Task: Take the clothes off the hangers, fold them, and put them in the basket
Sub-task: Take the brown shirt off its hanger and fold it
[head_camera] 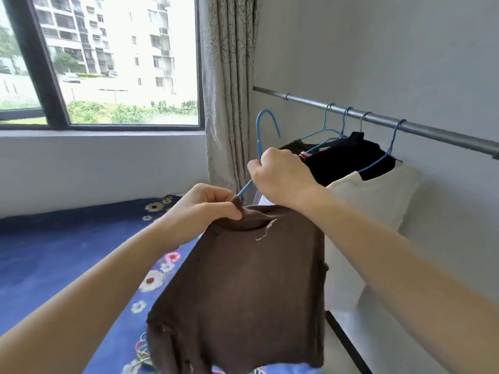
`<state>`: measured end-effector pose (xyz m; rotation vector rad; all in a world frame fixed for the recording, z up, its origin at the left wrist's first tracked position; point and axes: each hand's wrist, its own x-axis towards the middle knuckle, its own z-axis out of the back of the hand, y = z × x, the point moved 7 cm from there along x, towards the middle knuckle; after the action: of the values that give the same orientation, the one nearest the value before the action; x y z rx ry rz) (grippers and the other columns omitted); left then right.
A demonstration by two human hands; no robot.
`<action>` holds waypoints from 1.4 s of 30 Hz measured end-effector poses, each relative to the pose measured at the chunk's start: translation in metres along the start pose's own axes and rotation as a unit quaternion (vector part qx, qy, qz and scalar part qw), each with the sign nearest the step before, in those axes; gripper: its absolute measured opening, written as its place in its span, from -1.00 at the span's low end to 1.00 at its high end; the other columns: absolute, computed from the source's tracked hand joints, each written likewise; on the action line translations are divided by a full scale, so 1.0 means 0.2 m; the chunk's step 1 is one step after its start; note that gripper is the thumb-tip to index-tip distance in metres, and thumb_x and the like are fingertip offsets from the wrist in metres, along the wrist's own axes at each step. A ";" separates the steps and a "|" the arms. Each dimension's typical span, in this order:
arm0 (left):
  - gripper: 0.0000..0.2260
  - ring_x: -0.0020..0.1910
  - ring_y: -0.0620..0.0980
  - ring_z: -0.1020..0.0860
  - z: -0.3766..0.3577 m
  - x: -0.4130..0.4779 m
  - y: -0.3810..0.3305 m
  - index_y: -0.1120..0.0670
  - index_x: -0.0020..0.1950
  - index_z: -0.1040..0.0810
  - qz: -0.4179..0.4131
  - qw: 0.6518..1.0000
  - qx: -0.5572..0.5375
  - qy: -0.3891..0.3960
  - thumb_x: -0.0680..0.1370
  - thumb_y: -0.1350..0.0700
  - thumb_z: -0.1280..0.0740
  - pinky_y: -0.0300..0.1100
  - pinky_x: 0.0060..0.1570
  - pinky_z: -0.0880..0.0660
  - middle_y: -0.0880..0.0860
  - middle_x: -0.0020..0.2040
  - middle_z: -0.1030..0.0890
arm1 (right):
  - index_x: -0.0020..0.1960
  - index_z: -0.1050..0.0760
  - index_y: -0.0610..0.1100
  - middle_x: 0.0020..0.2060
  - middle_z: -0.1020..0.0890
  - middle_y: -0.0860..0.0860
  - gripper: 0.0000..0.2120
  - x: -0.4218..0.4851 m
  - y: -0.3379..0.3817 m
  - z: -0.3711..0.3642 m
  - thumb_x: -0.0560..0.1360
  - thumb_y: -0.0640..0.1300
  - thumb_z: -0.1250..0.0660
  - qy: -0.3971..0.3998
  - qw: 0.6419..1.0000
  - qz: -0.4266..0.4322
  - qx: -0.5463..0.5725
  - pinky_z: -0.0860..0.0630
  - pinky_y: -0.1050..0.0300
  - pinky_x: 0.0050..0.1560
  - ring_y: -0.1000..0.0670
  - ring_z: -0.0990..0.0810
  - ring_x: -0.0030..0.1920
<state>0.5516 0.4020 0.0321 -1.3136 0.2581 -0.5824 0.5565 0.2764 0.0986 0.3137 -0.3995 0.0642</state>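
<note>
The right grip (pixel 283 176) is curled tight round the neck of the blue hanger (pixel 259 143), held clear of the rail (pixel 432 132), while the left grip (pixel 213 209) pinches the collar of the brown shirt (pixel 243 279) hanging from it over the edge of the blue bed (pixel 54 252).

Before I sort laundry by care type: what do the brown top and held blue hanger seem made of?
Brown top: soft matte fabric, perhaps cotton knit; it drapes limply. Blue hanger: thin wire, seemingly plastic-coated; slim, smooth, evenly blue hook.
</note>
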 end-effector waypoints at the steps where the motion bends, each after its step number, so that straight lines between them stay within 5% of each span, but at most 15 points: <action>1: -0.84 -0.33 -0.03 -0.48 0.07 -0.07 0.03 0.22 -0.30 -0.58 -0.007 1.000 0.007 -0.003 0.32 0.12 -0.37 -0.29 -0.31 -0.41 0.11 -0.34 -0.52 | -0.34 -0.32 -0.13 -0.38 -0.45 -0.03 -0.65 0.00 0.10 -0.06 0.61 -0.11 -0.11 0.031 0.999 -0.012 0.042 -0.43 0.07 -0.16 -0.12 -0.49 -0.29; 5: -0.61 -0.37 -0.08 -0.40 0.33 -0.32 0.14 0.30 -0.21 -0.57 -0.042 0.998 0.037 -0.014 0.34 -0.06 -0.38 -0.31 -0.38 -0.37 0.07 -0.35 -0.47 | -0.24 -0.46 -0.24 -0.24 -0.63 -0.19 -0.69 0.03 0.42 -0.35 0.61 -0.16 -0.11 0.111 0.979 -0.071 0.156 -0.59 0.10 -0.26 -0.12 -0.61 -0.31; 8: -0.72 -0.37 -0.06 -0.43 0.47 -0.45 0.19 0.02 -0.35 -0.54 -0.040 0.998 0.048 0.016 0.49 -0.11 -0.33 -0.25 -0.32 -0.42 -0.06 -0.39 -0.47 | -0.09 -0.49 -0.37 -0.22 -0.61 -0.25 -0.73 0.04 0.64 -0.48 0.61 -0.22 -0.12 0.133 0.952 -0.101 0.256 -0.56 0.06 -0.36 -0.16 -0.61 -0.31; 10: -0.74 -0.36 -0.06 -0.48 0.59 -0.52 0.25 -0.03 -0.35 -0.55 -0.020 0.999 0.040 0.005 0.50 -0.09 -0.29 -0.21 -0.27 -0.48 -0.06 -0.38 -0.51 | -0.12 -0.44 -0.34 -0.35 -0.49 -0.19 -0.77 0.03 0.76 -0.55 0.64 -0.27 -0.09 0.161 0.893 -0.141 0.396 -0.51 0.15 -0.50 -0.07 -0.50 -0.49; 12: -0.76 -0.32 -0.05 -0.54 0.78 -0.57 0.35 0.07 -0.26 -0.58 0.003 0.995 0.053 -0.088 0.45 -0.08 -0.31 -0.04 -0.14 -0.56 0.00 -0.33 -0.57 | -0.13 -0.43 -0.27 -0.41 -0.40 -0.11 -0.76 0.02 0.88 -0.59 0.65 -0.29 -0.08 0.182 0.849 -0.155 0.470 -0.41 0.23 -0.55 0.02 -0.40 -0.54; 15: -0.72 -0.16 0.01 -0.63 1.05 -0.63 0.54 0.01 -0.09 -0.53 0.079 0.962 0.054 -0.256 0.34 -0.14 -0.34 0.14 0.04 -0.57 -0.02 -0.19 -0.64 | -0.13 -0.46 -0.21 -0.42 -0.40 -0.08 -0.83 0.02 0.98 -0.63 0.59 -0.29 -0.16 0.197 0.841 -0.153 0.480 -0.28 0.23 -0.54 0.00 -0.35 -0.53; 20: -0.38 0.07 0.01 -0.58 1.22 -0.64 0.63 0.00 0.18 -0.36 0.120 0.940 0.049 -0.315 0.28 -0.29 -0.44 0.07 0.15 -0.53 0.02 0.07 -0.58 | -0.09 -0.37 -0.18 -0.40 -0.37 -0.08 -0.93 -0.02 1.19 -0.73 0.56 -0.29 -0.22 0.223 0.865 -0.126 0.431 -0.20 0.28 -0.56 0.04 -0.28 -0.57; 26: -0.76 -0.03 0.07 -0.62 1.40 -0.70 0.65 0.11 0.01 -0.47 0.106 0.905 0.133 -0.391 0.47 0.04 -0.43 0.01 0.03 -0.57 0.02 -0.07 -0.62 | -0.31 -0.39 -0.23 -0.50 -0.40 -0.15 -0.78 -0.04 1.32 -0.81 0.52 -0.28 -0.19 0.223 0.921 -0.015 0.321 -0.35 0.15 -0.56 -0.09 -0.36 -0.58; 29: -0.91 -0.21 0.08 -0.65 1.48 -0.75 0.72 0.09 -0.06 -0.53 0.133 0.900 0.155 -0.386 0.48 0.11 -0.36 -0.01 -0.17 -0.63 0.05 -0.15 -0.64 | -0.54 -0.35 -0.15 -0.62 -0.41 -0.14 -0.56 -0.04 1.31 -0.84 0.52 -0.22 -0.22 0.221 0.937 0.027 0.269 -0.48 0.00 -0.34 -0.09 -0.36 -0.61; 34: -0.92 -0.09 0.12 -0.49 1.63 -0.86 0.80 0.04 -0.06 -0.47 0.250 0.821 0.382 -0.343 0.47 0.15 -0.27 -0.13 -0.14 -0.39 0.04 -0.11 -0.55 | -0.23 -0.58 -0.27 -0.53 -0.46 -0.14 -0.77 -0.08 1.21 -0.93 0.50 -0.14 -0.30 0.263 0.941 0.051 0.205 -0.50 0.11 -0.31 -0.06 -0.40 -0.59; 38: -0.85 -0.31 0.09 -0.68 1.79 -1.04 0.99 0.08 -0.16 -0.56 0.347 0.829 0.279 -0.339 0.41 0.24 -0.21 -0.12 -0.21 -0.61 0.06 -0.26 -0.67 | -0.21 -0.59 -0.33 -0.55 -0.36 -0.07 -0.80 -0.10 1.06 -0.98 0.51 -0.22 -0.35 0.304 0.910 0.038 0.278 -0.47 0.11 -0.44 -0.01 -0.33 -0.58; 42: -0.74 -0.38 0.09 -0.68 1.77 -1.12 1.11 0.19 -0.17 -0.63 0.368 0.843 0.192 -0.342 0.43 0.32 -0.14 -0.15 -0.36 -0.61 0.14 -0.31 -0.68 | -0.09 -0.56 -0.44 -0.51 -0.36 -0.07 -0.78 -0.07 0.91 -1.02 0.54 -0.24 -0.34 0.298 0.816 -0.040 0.494 -0.58 0.05 -0.30 -0.02 -0.35 -0.50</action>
<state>0.5981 0.8476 -0.1236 -0.8542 0.0298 0.4836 0.5976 0.5142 -0.0332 1.3063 0.3217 0.2846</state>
